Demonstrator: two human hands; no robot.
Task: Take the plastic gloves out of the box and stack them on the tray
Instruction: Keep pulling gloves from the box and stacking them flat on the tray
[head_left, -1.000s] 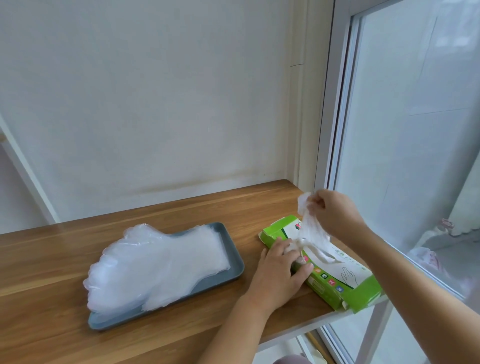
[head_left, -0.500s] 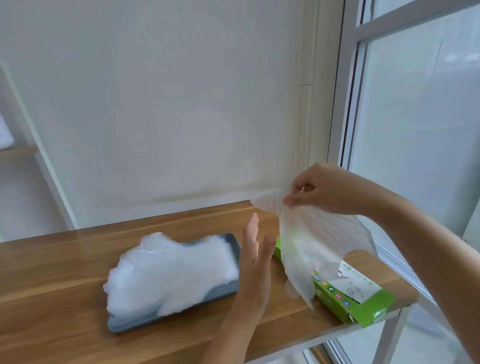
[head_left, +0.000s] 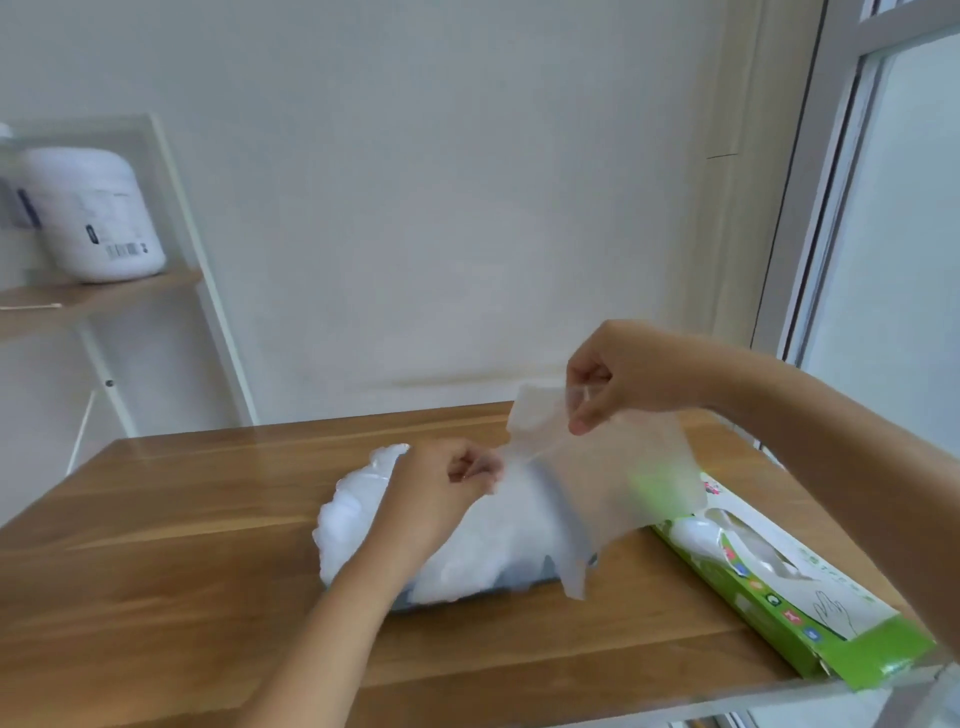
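- The held glove (head_left: 613, 483) is milky and see-through; the box's green shows faintly through it.
- The stack of gloves (head_left: 353, 514) is cloudy white.
- The tray (head_left: 545, 571) shows slate blue-grey at the stack's near edge.
- The box (head_left: 779, 608), near right, is bright green with a white top, a row of small red, blue, orange and green icons, and a thin outline drawing of a hand.
- The table (head_left: 182, 545) is warm brown wood with darker streaks of grain.
- The tub (head_left: 93, 213), far left, is white with a black barcode.
- The wall (head_left: 415, 208) is plain off-white.

Translucent glove (head_left: 613, 483) aloft, white glove stack (head_left: 467, 551) on tray (head_left: 545, 574), green box (head_left: 779, 597) beside
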